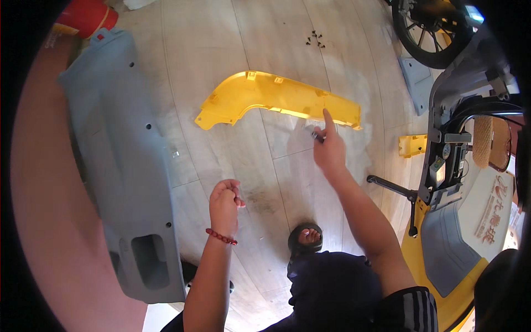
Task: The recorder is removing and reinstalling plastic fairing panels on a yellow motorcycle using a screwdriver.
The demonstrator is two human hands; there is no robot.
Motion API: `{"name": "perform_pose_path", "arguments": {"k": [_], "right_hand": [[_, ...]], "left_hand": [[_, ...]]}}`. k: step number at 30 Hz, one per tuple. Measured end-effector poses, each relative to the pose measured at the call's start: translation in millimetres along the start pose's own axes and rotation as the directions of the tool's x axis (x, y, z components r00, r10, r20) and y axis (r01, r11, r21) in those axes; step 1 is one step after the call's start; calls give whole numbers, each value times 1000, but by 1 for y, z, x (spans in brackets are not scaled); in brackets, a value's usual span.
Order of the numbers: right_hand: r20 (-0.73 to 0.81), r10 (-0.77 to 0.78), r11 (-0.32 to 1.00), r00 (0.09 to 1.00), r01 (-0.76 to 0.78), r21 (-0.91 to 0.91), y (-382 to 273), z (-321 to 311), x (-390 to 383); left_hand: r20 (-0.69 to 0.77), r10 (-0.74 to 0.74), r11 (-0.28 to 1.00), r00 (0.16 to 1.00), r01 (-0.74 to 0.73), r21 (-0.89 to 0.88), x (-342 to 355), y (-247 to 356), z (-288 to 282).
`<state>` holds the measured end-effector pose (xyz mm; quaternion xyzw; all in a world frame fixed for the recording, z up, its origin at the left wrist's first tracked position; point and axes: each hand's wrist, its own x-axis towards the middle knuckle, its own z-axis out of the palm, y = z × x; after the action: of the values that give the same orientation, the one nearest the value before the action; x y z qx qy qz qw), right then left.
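At the far left a long grey moulded plastic body panel (124,166) with screw holes and a rectangular cut-out lies along the pale wood-look floor (193,50), with a red container (86,16) just past its top end. To its right the left hand (225,202), a red bead bracelet (221,237) at the wrist, is curled into a loose fist above the floor; whether anything small sits inside it I cannot tell. Next comes the curved yellow plastic fairing panel (276,97), lying flat on the floor ahead of the person. The right hand (330,149) reaches to its lower edge, index finger stretched out onto the yellow plastic, the other fingers closed round a small dark tool or fastener (318,136) whose kind is too small to make out.

The step in hand looks like checking or working a fixing point on the yellow panel; the next move would call for a careful aim at that edge while the panel stays flat.

Beyond the panel a little cluster of black screws (315,38) lies loose. A sandalled foot (305,238) is planted below the hands. At right stand the yellow and grey scooter (453,221), its black wheel (428,33) and a small yellow bracket (412,145), crowding that side
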<state>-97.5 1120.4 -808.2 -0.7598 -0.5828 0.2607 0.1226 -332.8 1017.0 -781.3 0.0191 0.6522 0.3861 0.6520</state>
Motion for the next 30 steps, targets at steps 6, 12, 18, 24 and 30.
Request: {"name": "perform_pose_path", "arguments": {"k": [6,12,18,24,30], "right_hand": [[-109,-8,999,994,13,47,22,12,7],[-101,12,976,995,10,217,44,25,-30],[-73,-21,988,997,32,148,59,23,-51],[-105,-42,986,994,58,159,51,26,-48],[-5,-48,967,999,48,249,42,16,-45]], "left_hand": [[41,-2,997,999,-1,76,17,11,20],[37,-17,995,999,14,100,25,-6,15],[-5,3,973,1000,-2,232,35,-19,17],[29,114,839,993,-112,533,39,-25,16],[72,31,935,997,-54,351,43,-29,25]]}}
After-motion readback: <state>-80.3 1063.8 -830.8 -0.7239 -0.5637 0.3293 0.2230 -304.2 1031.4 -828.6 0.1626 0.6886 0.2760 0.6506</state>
